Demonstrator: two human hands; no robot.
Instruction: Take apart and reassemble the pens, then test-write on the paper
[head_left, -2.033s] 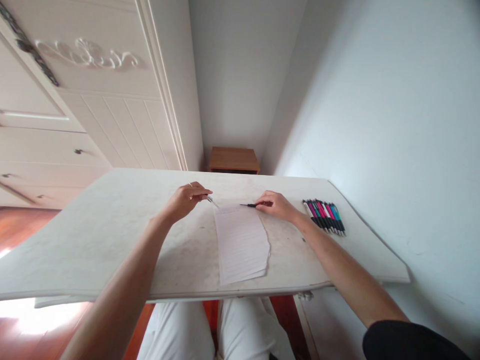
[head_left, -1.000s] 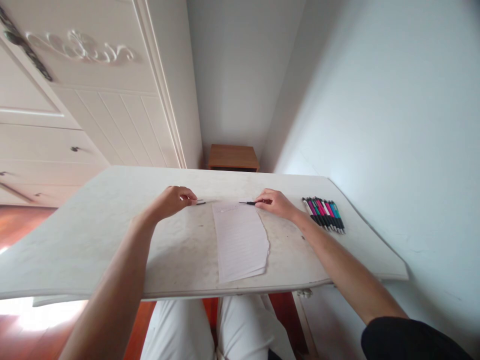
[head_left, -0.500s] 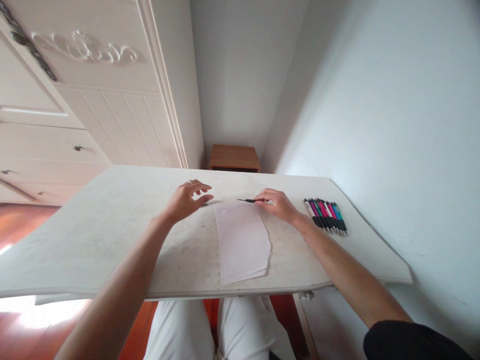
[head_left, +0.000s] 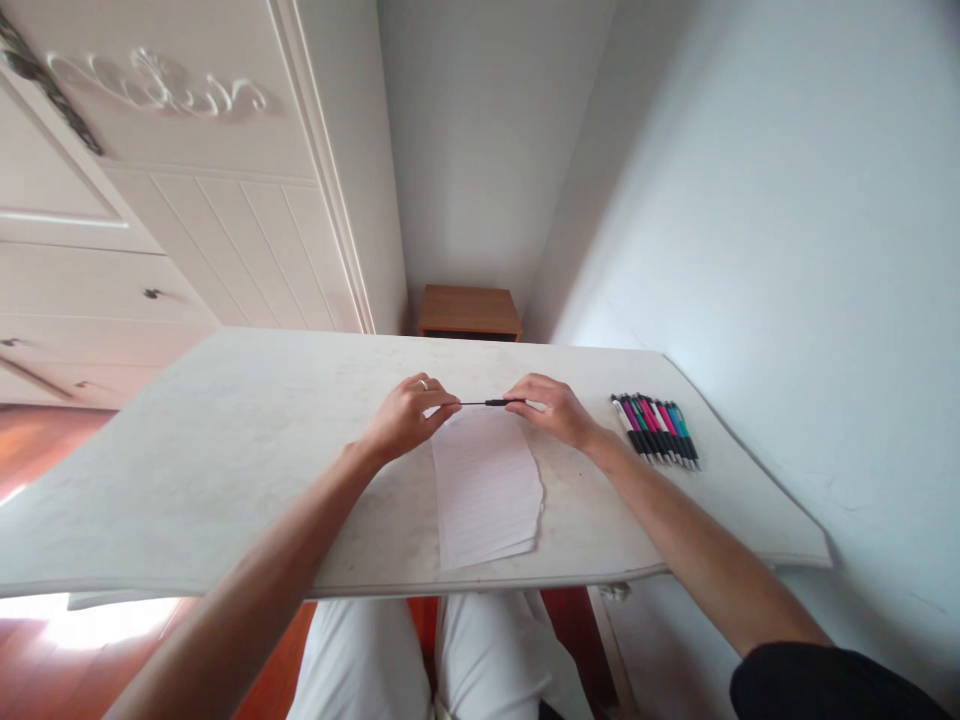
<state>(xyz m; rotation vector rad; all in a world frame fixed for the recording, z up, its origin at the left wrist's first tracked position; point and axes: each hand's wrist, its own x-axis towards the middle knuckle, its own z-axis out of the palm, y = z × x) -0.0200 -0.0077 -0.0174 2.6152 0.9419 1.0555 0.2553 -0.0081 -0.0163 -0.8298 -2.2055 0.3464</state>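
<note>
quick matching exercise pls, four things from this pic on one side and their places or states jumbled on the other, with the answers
1. pens
2. paper
3. left hand
4. wooden stand

A. beyond the far edge of the table
B. at the thin end of the black rod
C. side by side in a row
D. ragged along its right edge

Pairs: 1-C, 2-D, 3-B, 4-A

The paper [head_left: 487, 490] is showing white with faint ruling; at its far edge, a pen part [head_left: 495, 403] is showing black; right of it, pens [head_left: 656, 430] are mixing white, purple, green, pink and blue; around it, the tabletop [head_left: 247, 450] is showing brown-blotched off-white
</note>
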